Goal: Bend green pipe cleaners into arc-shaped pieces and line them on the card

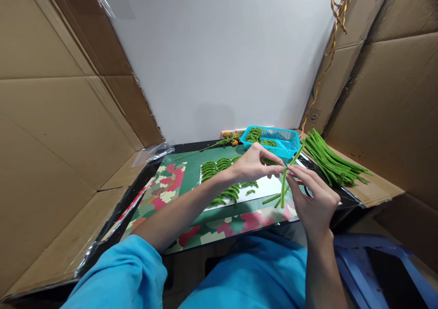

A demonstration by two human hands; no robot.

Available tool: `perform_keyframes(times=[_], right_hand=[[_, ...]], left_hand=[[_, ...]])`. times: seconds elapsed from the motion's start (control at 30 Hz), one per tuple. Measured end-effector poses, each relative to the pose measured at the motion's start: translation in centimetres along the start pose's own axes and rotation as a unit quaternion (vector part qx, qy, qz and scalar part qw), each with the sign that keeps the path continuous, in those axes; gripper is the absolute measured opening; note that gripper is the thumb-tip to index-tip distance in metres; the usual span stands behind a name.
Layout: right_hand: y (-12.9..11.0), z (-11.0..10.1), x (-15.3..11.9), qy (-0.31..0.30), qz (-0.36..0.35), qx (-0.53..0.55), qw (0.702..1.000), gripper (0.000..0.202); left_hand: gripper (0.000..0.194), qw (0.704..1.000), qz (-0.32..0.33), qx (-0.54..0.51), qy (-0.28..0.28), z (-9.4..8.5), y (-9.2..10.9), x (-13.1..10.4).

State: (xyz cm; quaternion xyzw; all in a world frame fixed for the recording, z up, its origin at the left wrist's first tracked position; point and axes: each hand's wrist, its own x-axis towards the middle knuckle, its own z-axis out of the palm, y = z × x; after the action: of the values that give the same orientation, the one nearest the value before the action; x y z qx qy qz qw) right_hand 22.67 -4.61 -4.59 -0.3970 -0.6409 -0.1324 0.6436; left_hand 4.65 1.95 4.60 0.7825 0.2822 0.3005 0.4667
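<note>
Above the right part of the table, my two hands meet at a fuzzy green pipe cleaner (284, 188). My left hand (257, 162) pinches it between thumb and forefinger near its bend, and a short green piece shows inside that grip. From the right, my right hand (313, 194) closes its fingertips on the same spot. One end of the pipe cleaner rises to the upper right; another hangs down. Below lie loose green pieces (271, 199) on the mat. Rows of short curved green pieces (224, 164) rest on a white sheet (263, 188), partly hidden by my left forearm.
At the back stands a blue basket (289, 141) with curved green pieces inside. A bundle of long green pipe cleaners (333, 161) lies right of it. Orange flowers on a green stem (233, 139) lie behind the mat (181, 195). Cardboard walls (58, 117) flank the table.
</note>
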Motion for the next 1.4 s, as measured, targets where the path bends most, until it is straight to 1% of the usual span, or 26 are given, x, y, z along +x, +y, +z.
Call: perform_keyframes(times=[0.1,0.23,0.3,0.4,0.5,0.57,0.67,0.73,0.87,0.9,0.93,0.97,1.03,1.13,1.2,1.27,1.33,1.4], right_hand=[[-0.1,0.0,0.1,0.002,-0.001,0.000,1.000,0.017],[-0.3,0.0,0.3,-0.001,0.009,0.018,1.000,0.017],[-0.4,-0.1,0.4,-0.002,0.021,0.037,0.999,0.017],[-0.7,-0.1,0.5,-0.009,0.054,0.074,0.996,0.016],[-0.8,0.0,0.5,-0.013,0.129,0.123,0.984,0.012],[-0.8,0.1,0.5,-0.025,0.200,0.172,0.964,0.014],[-0.6,0.0,0.8,-0.068,0.284,0.256,0.922,0.022],[-0.3,-0.1,1.0,-0.093,0.322,0.319,0.887,0.027],[0.1,-0.2,1.2,-0.136,0.392,0.429,0.802,0.033],[0.1,-0.2,1.2,-0.145,0.403,0.439,0.790,0.034],[0.1,-0.2,1.2,-0.146,0.409,0.441,0.785,0.035],[0.0,-0.2,1.2,-0.140,0.411,0.435,0.789,0.035],[-0.3,-0.2,1.3,-0.112,0.399,0.400,0.818,0.033],[-0.6,-0.1,1.2,-0.056,0.345,0.295,0.889,0.026],[-0.7,-0.1,1.1,-0.007,0.273,0.213,0.938,0.017],[-0.6,-0.1,0.9,0.023,0.171,0.136,0.975,0.011],[-0.3,-0.2,0.8,0.025,0.075,0.072,0.994,0.018],[-0.1,-0.2,0.7,0.026,0.017,0.029,0.999,0.026]], left_hand=[[0.028,0.999,0.031,0.039,0.015,0.2,0.3,-0.3],[0.020,0.989,0.100,0.095,0.048,0.7,0.6,-0.5],[0.018,0.984,0.131,0.106,0.052,0.9,0.7,-0.6],[0.017,0.977,0.165,0.123,0.049,1.2,0.6,-0.6],[0.018,0.963,0.197,0.174,0.056,1.4,0.3,-0.6],[0.021,0.944,0.209,0.248,0.055,1.3,0.0,-0.7],[0.025,0.909,0.226,0.350,0.030,1.2,-0.1,-0.8],[0.027,0.892,0.245,0.381,0.012,1.3,-0.2,-0.9],[0.029,0.861,0.268,0.432,-0.014,1.6,-0.1,-1.1],[0.027,0.856,0.268,0.442,-0.022,1.7,0.0,-1.1],[0.026,0.855,0.265,0.444,-0.026,1.7,0.0,-1.0],[0.025,0.859,0.261,0.439,-0.026,1.6,0.0,-1.0],[0.025,0.882,0.243,0.404,-0.011,1.4,0.0,-0.8],[0.024,0.937,0.190,0.293,0.028,0.9,0.0,-0.4],[0.025,0.966,0.146,0.210,0.042,0.6,0.2,-0.2],[0.027,0.979,0.117,0.165,0.040,0.5,0.3,-0.1],[0.029,0.981,0.109,0.157,0.029,0.5,0.5,-0.1],[0.029,0.981,0.111,0.159,0.012,0.5,0.7,-0.2]])
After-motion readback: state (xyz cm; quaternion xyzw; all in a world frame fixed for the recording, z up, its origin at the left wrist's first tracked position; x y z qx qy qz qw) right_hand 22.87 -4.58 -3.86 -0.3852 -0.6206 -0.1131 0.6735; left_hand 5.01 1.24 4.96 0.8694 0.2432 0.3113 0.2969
